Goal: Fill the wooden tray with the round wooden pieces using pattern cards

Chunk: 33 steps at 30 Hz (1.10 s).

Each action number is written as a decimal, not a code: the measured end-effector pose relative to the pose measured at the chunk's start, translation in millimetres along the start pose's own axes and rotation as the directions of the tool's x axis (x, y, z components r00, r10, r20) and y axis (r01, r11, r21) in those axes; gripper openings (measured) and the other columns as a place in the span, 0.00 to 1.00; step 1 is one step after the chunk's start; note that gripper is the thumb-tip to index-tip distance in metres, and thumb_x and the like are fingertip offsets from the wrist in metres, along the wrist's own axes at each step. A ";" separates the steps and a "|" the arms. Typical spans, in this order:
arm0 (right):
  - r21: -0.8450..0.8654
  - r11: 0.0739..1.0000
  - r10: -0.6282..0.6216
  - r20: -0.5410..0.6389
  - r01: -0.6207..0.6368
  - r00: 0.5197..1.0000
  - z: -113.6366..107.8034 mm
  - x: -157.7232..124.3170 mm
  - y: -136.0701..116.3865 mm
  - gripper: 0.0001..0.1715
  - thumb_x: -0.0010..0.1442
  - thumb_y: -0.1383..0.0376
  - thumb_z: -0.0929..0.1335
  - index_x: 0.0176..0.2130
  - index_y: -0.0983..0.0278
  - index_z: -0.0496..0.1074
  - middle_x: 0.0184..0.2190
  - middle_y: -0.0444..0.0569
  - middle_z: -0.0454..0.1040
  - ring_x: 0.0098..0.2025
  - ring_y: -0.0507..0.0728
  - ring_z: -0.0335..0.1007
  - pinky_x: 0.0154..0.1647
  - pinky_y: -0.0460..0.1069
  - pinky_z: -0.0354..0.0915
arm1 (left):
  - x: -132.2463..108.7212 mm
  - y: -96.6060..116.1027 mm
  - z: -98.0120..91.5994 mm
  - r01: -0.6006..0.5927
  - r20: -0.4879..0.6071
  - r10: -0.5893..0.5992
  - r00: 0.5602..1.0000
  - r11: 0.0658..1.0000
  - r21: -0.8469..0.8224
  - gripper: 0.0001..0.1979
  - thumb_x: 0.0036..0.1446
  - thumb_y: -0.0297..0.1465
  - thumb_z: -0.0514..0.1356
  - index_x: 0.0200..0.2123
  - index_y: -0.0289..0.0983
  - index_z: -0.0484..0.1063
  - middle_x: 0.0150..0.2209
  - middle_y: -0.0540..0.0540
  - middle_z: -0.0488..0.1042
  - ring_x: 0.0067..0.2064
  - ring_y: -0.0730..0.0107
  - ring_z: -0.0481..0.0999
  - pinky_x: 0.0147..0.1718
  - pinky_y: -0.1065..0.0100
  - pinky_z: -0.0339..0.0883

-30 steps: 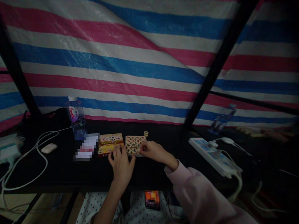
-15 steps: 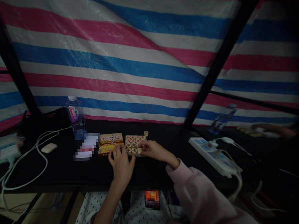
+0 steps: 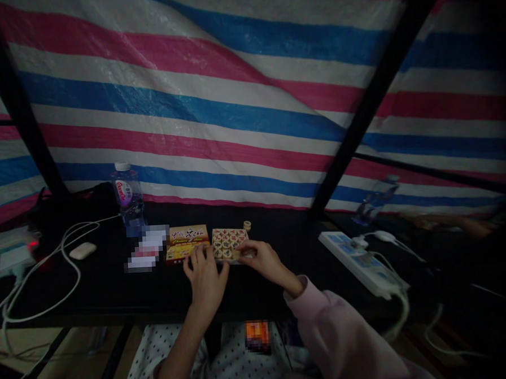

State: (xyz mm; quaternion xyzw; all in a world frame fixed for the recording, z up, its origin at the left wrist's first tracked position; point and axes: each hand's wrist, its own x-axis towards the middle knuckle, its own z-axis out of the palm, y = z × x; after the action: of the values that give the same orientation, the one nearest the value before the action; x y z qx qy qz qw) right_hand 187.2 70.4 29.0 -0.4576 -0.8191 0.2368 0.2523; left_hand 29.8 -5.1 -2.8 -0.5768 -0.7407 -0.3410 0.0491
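Striped tarpaulin (image 3: 180, 103): hung like a wall, well beyond the block of xiangqi pieces (image 3: 226, 244).
Black counter (image 3: 148, 294): carries the block and everything around it.
Power strip (image 3: 359, 266): well apart, off to the block's right.
Water bottle (image 3: 127, 199): farther back than the block and well to its left.
Left hand (image 3: 205, 277): palm down, fingers spread, fingertips over the box's near edge, thumb by the block's near left corner.
Right hand (image 3: 263, 259): nearer the corner piece; it comes in from the block's right, wrist low, knuckles bent.
Chinese chess box (image 3: 185, 236): just left of the block.
Corner piece (image 3: 236, 254): left of the right wrist, at the block's near right; the grip looks pinched on it. Round, so no long axis I can pick out.
Loose piece (image 3: 247, 225): just past the block's far right corner.
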 end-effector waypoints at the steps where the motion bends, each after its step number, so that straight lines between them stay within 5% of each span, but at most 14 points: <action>1: -0.011 1.000 0.017 -0.007 -0.017 1.000 -0.1 -0.5 -1.1 0.10 0.52 0.65 0.69 0.38 0.58 0.76 0.36 0.43 0.78 0.38 0.54 0.73 0.37 0.46 0.63 | 0.0 -0.2 0.0 -0.001 -0.002 0.001 1.000 1.000 0.000 0.18 0.56 0.35 0.53 0.49 0.35 0.66 0.54 0.37 0.65 0.58 0.53 0.59 0.57 0.48 0.45; 5: -0.166 0.984 0.064 0.015 -0.060 0.998 -2.9 -4.2 -7.1 0.13 0.56 0.69 0.63 0.29 0.58 0.77 0.30 0.42 0.77 0.35 0.54 0.72 0.35 0.46 0.60 | 0.4 -1.0 0.4 0.004 0.007 -0.004 1.000 1.000 -0.008 0.18 0.56 0.35 0.54 0.49 0.36 0.66 0.54 0.38 0.65 0.58 0.53 0.59 0.57 0.47 0.45; 12: -0.245 0.969 0.036 0.062 -0.020 0.997 -11.8 -3.0 -14.5 0.13 0.57 0.67 0.63 0.34 0.57 0.76 0.26 0.42 0.74 0.32 0.52 0.70 0.32 0.45 0.58 | 0.7 -1.0 0.0 0.007 0.018 -0.006 1.000 1.000 -0.005 0.19 0.56 0.35 0.54 0.50 0.36 0.66 0.54 0.37 0.64 0.58 0.51 0.59 0.56 0.46 0.45; 18: -0.215 0.961 -0.181 -0.020 0.173 0.983 -8.8 23.0 -10.8 0.14 0.58 0.68 0.64 0.44 0.61 0.71 0.42 0.48 0.74 0.45 0.55 0.68 0.44 0.49 0.62 | 0.2 -1.1 -0.1 -0.003 0.026 0.003 1.000 1.000 0.008 0.19 0.57 0.35 0.53 0.50 0.36 0.66 0.55 0.35 0.64 0.59 0.50 0.58 0.56 0.45 0.46; 23: -0.194 0.904 -0.367 0.109 0.382 0.924 3.8 44.3 0.0 0.24 0.57 0.73 0.63 0.53 0.63 0.67 0.52 0.54 0.69 0.51 0.57 0.64 0.53 0.54 0.59 | 0.3 -1.2 -0.9 -0.008 0.029 0.008 1.000 1.000 0.017 0.19 0.56 0.35 0.54 0.51 0.37 0.66 0.55 0.36 0.64 0.59 0.51 0.58 0.56 0.46 0.46; 33: -0.121 0.929 -0.329 0.167 0.351 0.929 -10.0 32.6 -9.4 0.13 0.53 0.69 0.70 0.41 0.63 0.75 0.40 0.50 0.75 0.45 0.56 0.68 0.49 0.51 0.61 | 0.0 -0.1 -1.5 0.001 0.026 -0.002 1.000 1.000 0.016 0.19 0.57 0.35 0.53 0.50 0.36 0.66 0.55 0.36 0.64 0.59 0.51 0.58 0.56 0.46 0.45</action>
State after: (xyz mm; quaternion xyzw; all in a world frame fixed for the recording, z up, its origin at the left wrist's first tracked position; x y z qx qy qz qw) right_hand 172.8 95.9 48.9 -0.3078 -0.9173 0.1601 0.1953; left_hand 29.2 -5.9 -1.7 -0.5802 -0.7445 -0.3273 0.0439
